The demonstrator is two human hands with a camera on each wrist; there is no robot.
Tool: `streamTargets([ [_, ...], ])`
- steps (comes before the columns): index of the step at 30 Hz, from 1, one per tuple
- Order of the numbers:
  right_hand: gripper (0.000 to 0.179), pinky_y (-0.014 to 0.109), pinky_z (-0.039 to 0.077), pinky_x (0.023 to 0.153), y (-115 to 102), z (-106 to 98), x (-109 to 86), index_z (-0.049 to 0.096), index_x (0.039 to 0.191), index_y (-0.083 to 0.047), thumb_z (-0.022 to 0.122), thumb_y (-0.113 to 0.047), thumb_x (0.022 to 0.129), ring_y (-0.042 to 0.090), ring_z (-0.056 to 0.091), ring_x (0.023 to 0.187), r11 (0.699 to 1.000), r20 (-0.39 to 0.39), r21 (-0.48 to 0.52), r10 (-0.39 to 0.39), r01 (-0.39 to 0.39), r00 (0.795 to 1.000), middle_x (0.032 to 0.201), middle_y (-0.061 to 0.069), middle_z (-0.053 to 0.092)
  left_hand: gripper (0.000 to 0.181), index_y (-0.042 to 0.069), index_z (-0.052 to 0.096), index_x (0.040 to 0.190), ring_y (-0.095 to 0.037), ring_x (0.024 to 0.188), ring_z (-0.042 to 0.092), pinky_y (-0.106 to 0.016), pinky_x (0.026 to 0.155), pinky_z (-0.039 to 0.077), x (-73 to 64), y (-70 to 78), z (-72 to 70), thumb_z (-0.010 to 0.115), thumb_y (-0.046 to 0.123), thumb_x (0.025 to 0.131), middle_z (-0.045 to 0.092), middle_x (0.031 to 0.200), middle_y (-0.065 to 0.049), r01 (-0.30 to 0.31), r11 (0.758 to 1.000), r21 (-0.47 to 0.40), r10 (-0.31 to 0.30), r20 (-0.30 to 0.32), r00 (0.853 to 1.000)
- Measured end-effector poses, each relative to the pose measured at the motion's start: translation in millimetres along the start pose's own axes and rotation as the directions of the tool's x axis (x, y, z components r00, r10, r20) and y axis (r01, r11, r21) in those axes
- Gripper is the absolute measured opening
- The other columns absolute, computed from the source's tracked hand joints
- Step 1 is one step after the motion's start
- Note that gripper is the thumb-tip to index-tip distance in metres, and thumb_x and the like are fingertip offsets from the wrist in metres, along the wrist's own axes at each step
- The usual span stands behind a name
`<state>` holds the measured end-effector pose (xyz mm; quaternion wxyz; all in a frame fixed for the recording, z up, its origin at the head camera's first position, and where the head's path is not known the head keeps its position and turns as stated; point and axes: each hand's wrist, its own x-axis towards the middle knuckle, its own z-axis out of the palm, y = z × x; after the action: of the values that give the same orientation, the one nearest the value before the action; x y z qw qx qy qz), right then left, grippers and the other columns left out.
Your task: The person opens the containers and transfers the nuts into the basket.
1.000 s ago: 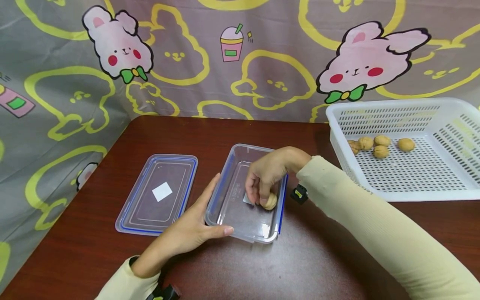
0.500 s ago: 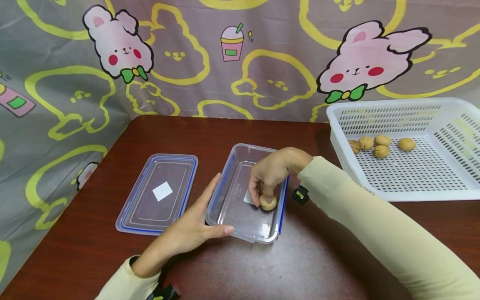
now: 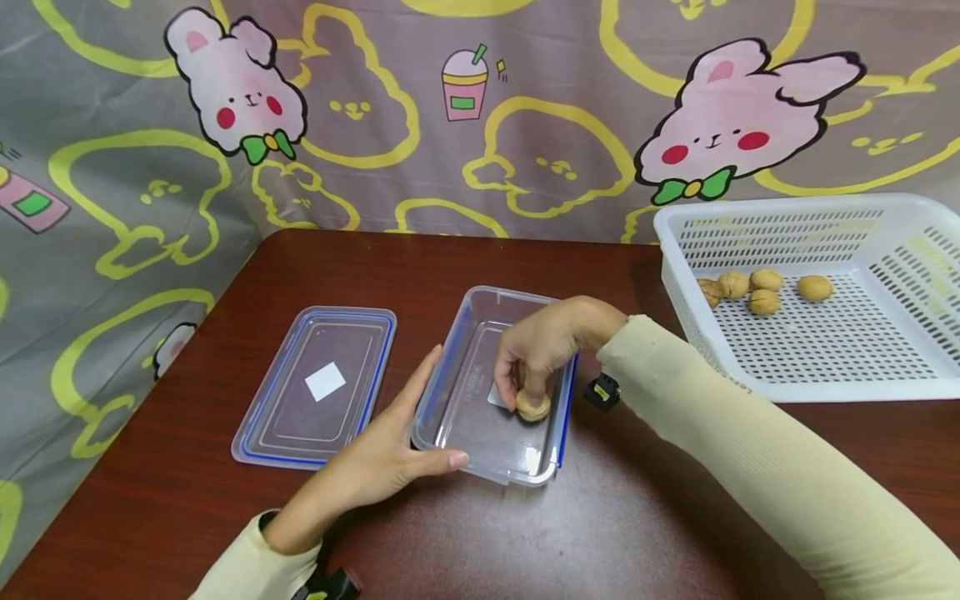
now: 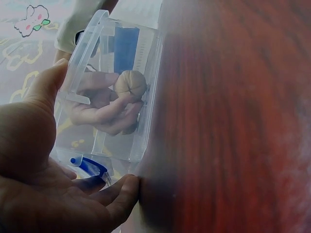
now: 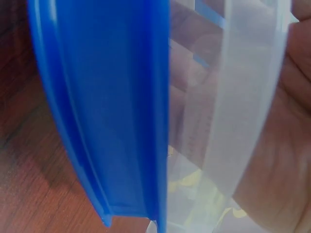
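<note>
In the head view, my right hand [image 3: 542, 346] reaches down inside a clear plastic food container [image 3: 480, 450] and pinches a walnut [image 3: 533, 407] low over its bottom. Through the container's wall, the left wrist view shows this walnut [image 4: 130, 84] between thumb and fingers. My left hand [image 3: 382, 454] touches the container's near left corner, thumb at the near edge and fingers stretched along the left side. A blue latch [image 5: 107, 107] fills much of the right wrist view, with part of my right hand [image 5: 277, 160] behind the clear wall.
Left of the container lies its clear lid [image 3: 288, 412] with a blue seal and a white sticker [image 3: 325, 382]. A white perforated basket [image 3: 847, 387] holding several walnuts [image 3: 765, 302] stands at the right. A patterned cloth [image 3: 420, 167] hangs behind the brown table [image 3: 600, 517].
My right hand shifted slightly right, then stayed nearly still, while the walnut moved slightly left under its fingers. The left hand and the container have hardly moved.
</note>
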<state>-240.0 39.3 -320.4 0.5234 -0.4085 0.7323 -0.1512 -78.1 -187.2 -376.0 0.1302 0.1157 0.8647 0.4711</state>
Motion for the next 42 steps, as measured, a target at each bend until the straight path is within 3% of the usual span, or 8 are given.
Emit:
streamTargets([
  [8,0.024,0.02,0.05,0.069,-2.8,0.8,-0.8,0.08,0.099,-0.008,0.072,0.007,0.081,0.006,0.058,0.078,0.999,0.003,-0.043,0.008,-0.008,1.0,0.083,-0.006,0.068,0.119,0.035,0.0,0.169,-0.039,0.158,0.024,-0.067,0.126,0.021,0.1,1.2,-0.2,0.086,0.035,0.088,0.01,0.177,-0.009,0.015,1.0,-0.003,-0.015,0.003,1.0],
  [13,0.025,0.021,0.05,0.071,-3.6,1.7,-2.3,0.08,0.101,-0.007,0.071,0.007,0.082,0.007,0.058,0.08,1.0,-0.029,-0.02,0.009,-0.01,1.0,0.085,-0.005,0.068,0.118,0.036,0.0,0.169,-0.039,0.159,0.022,-0.067,0.126,0.02,-0.4,1.5,-0.6,0.086,0.036,0.088,0.009,0.177,-0.009,0.015,1.0,0.002,-0.015,0.003,1.0],
  [22,0.027,0.023,0.054,0.077,-7.9,-2.0,-17.5,0.077,0.107,-0.001,0.068,0.01,0.083,0.01,0.062,0.085,0.995,-0.1,0.046,-0.082,0.087,0.992,0.092,-0.001,0.073,0.118,0.036,0.0,0.169,-0.039,0.158,0.025,-0.066,0.126,0.021,0.0,2.5,0.0,0.086,0.036,0.087,0.011,0.177,-0.009,0.021,1.0,0.001,-0.021,0.001,1.0],
  [28,0.025,0.027,0.056,0.078,-11.8,-4.4,-37.3,0.076,0.109,-0.005,0.069,0.004,0.087,0.015,0.065,0.089,0.984,-0.185,0.066,-0.152,0.167,0.971,0.098,0.003,0.073,0.118,0.033,-0.001,0.17,-0.04,0.159,0.023,-0.069,0.125,0.021,-0.9,2.7,-0.7,0.085,0.036,0.088,0.009,0.177,-0.009,0.013,1.0,-0.001,-0.013,0.008,1.0],
  [33,0.023,0.031,0.059,0.081,-9.6,-5.9,-55.9,0.075,0.11,-0.007,0.069,0.002,0.089,0.018,0.067,0.09,0.971,-0.264,0.056,-0.211,0.233,0.941,0.101,0.006,0.072,0.118,0.032,-0.001,0.17,-0.04,0.16,0.02,-0.069,0.125,0.02,-0.5,2.9,-0.6,0.085,0.036,0.089,0.008,0.178,-0.009,0.004,1.0,0.0,-0.004,0.011,1.0],
  [42,0.026,0.037,0.062,0.088,5.1,-4.7,-106.0,0.07,0.12,0.0,0.07,0.0,0.095,0.029,0.067,0.099,0.946,-0.408,0.178,-0.179,0.271,0.895,0.11,0.015,0.07,0.119,0.037,-0.001,0.169,-0.038,0.161,0.017,-0.069,0.125,0.019,0.1,3.1,0.1,0.086,0.036,0.088,0.006,0.178,-0.006,0.026,1.0,-0.015,-0.026,0.009,1.0],
])
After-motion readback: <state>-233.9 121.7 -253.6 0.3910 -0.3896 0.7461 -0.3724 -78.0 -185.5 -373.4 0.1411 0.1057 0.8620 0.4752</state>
